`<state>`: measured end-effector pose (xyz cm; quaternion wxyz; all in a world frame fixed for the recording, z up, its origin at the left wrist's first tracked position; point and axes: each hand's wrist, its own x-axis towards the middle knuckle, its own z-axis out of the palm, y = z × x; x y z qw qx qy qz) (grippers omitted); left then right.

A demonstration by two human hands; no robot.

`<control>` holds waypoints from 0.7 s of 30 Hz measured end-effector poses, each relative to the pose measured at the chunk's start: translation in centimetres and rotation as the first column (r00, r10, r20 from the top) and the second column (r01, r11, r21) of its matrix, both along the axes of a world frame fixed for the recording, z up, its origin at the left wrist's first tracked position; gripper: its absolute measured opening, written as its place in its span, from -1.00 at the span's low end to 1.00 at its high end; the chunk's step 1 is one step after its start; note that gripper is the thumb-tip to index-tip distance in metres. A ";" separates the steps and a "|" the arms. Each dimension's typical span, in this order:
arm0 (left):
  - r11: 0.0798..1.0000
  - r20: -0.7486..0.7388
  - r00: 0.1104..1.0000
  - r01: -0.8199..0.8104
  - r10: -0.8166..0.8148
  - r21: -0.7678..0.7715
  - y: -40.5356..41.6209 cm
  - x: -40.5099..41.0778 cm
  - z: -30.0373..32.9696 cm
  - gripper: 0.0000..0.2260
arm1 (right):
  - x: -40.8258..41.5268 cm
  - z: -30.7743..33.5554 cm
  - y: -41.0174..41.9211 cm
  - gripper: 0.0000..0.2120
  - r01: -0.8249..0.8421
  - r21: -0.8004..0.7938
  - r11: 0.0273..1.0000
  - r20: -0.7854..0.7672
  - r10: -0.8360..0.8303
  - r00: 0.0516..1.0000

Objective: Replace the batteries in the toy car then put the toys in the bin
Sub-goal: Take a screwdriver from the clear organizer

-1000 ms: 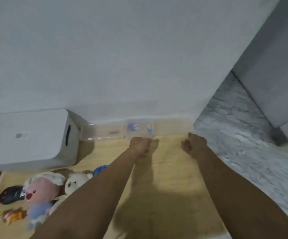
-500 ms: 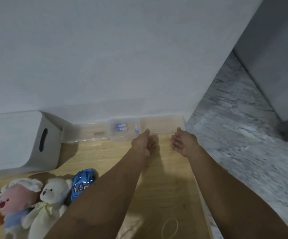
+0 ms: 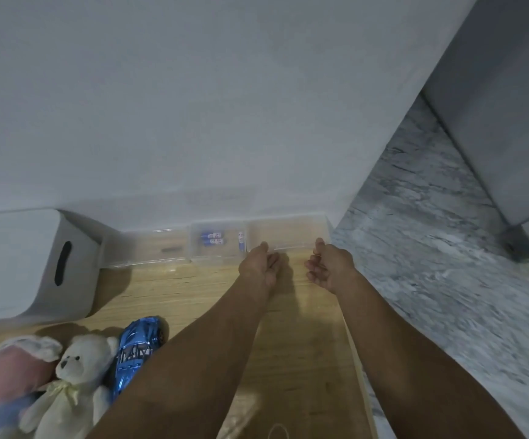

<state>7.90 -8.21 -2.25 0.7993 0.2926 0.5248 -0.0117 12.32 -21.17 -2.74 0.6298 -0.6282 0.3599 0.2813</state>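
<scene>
Head view: both arms are reaching forward over the wooden tabletop (image 3: pixel 304 359) toward a row of clear plastic boxes standing against the wall. The left hand (image 3: pixel 258 267) and the right hand (image 3: pixel 329 267) are hanging just in front of the clear box (image 3: pixel 288 232) on the right of the row, loosely curled and holding nothing; whether the fingertips are touching its near wall cannot be told. The two hands are lying near each other but apart. Just beyond and to the left of the left hand, the middle box (image 3: pixel 217 240) is holding the batteries (image 3: pixel 212 239), blue and white, with one more lying apart at its right side. The toy car (image 3: pixel 136 350), metallic blue, is lying well behind the left hand beside the left forearm, apparently unopened, so the battery change is judged not yet begun. Touching the car's left side, a white teddy bear (image 3: pixel 73 375) and a pink plush doll (image 3: pixel 10 375) are lying on the table, not yet binned. The white bin (image 3: pixel 19 264), with a slot handle, is standing far to the left of the left hand. Nothing is standing between the hands and the batteries; the plush toys are crowding the car on one side only.
</scene>
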 end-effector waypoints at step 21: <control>0.996 -0.014 1.000 0.013 -0.014 -0.084 2.4 -2.3 0.9 -0.72 | -1.0 1.3 0.5 -0.69 -0.101 0.017 0.995 0.009 0.101 0.995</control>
